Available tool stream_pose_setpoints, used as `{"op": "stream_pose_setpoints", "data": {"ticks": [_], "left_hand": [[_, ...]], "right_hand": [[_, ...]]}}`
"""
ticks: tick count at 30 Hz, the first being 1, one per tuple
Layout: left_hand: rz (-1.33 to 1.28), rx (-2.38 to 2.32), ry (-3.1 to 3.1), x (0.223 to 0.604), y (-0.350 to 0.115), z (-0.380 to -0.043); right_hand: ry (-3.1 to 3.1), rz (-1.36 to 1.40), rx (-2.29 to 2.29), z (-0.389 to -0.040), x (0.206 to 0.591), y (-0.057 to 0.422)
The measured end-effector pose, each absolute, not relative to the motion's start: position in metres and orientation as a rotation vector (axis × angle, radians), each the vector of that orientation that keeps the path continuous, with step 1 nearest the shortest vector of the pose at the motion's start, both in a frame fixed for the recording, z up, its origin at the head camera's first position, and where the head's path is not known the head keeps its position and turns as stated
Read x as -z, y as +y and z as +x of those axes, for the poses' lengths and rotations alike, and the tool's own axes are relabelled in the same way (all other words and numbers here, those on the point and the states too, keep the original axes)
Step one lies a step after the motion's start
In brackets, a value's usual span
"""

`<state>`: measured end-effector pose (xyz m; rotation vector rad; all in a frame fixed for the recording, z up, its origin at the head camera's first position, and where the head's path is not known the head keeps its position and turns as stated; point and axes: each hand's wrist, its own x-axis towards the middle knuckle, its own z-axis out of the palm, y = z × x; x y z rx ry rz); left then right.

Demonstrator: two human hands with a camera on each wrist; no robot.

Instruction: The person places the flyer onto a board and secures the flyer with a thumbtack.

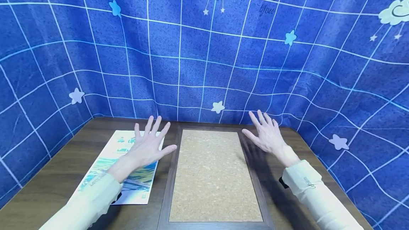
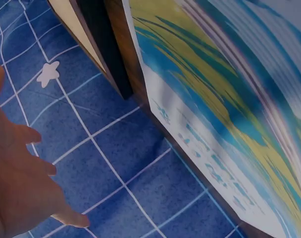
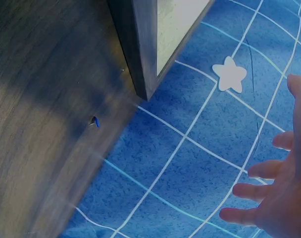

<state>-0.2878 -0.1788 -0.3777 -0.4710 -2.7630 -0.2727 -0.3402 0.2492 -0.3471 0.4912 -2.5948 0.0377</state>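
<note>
My left hand (image 1: 146,150) hovers with spread fingers over a printed poster (image 1: 135,184), white with blue, green and yellow brush strokes. It holds nothing. To the right, my right hand (image 1: 266,136) is likewise spread and empty, above the right edge of a framed cork board (image 1: 214,176). The board lies in the middle of the table, its dark wooden frame around a tan cork face. Part of the poster is hidden behind the left forearm. In the left wrist view the poster (image 2: 215,99) shows beside the left hand (image 2: 22,183).
The dark wooden table (image 1: 54,176) backs onto a blue curtain (image 1: 191,74) with white grid lines, stars and clouds, which also encloses both sides. A small dark hole with a blue bit (image 3: 95,121) shows in the tabletop near the board's frame (image 3: 140,59).
</note>
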Motion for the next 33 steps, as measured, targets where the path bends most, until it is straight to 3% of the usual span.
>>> {"op": "stream_pose_setpoints", "data": {"ticks": [17,33], "left_hand": [[-0.389,0.209,-2.721,0.369,-0.238,-0.250],[-0.143,0.155,-3.033,0.395,-0.306,-0.198]], "right_hand": [[-2.609,0.462,-0.055,-0.345,0.356,0.267],[-2.803,0.586,-0.313,-0.374,0.395,0.304]]}}
